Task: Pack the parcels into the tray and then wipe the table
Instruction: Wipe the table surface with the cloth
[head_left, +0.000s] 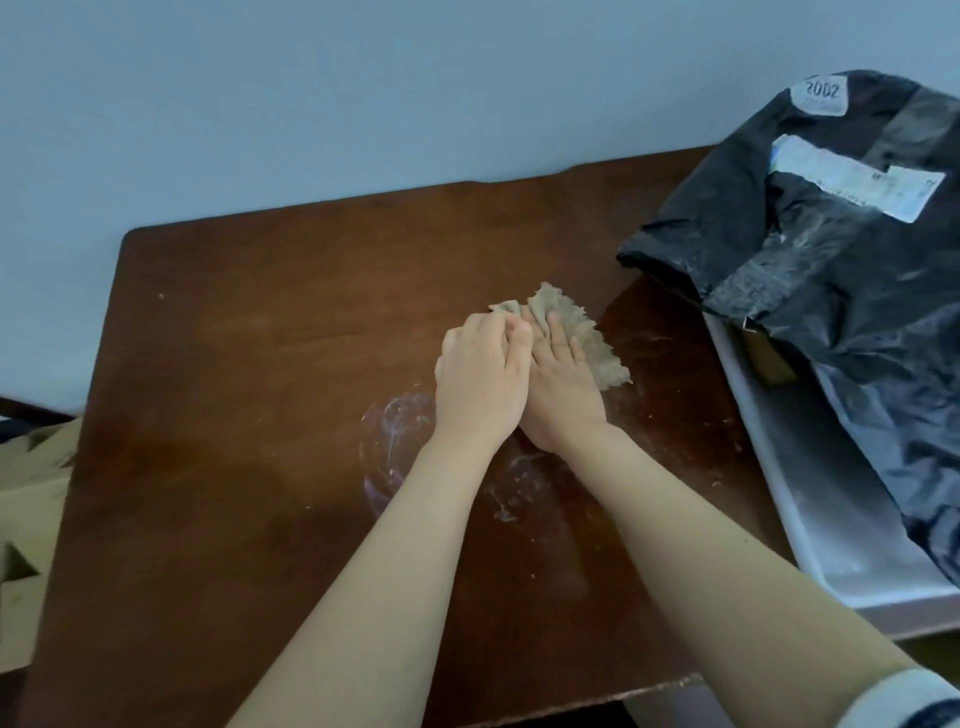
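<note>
A frayed beige cloth (597, 343) lies on the brown wooden table (249, 364), right of its middle. My right hand (563, 395) presses flat on the cloth with straight fingers. My left hand (480, 374) lies beside it, partly over it, with its fingers bent onto the cloth's left fold. At the right, a white tray (779, 483) holds a large black plastic parcel (841, 270) with white labels. A brown box corner (769, 358) shows beneath the parcel.
White smears (400, 431) mark the tabletop just behind my wrists. Beige folded material (31, 499) sits off the table's left edge. A pale blue wall runs along the table's far side. The tray overhangs the table's right edge.
</note>
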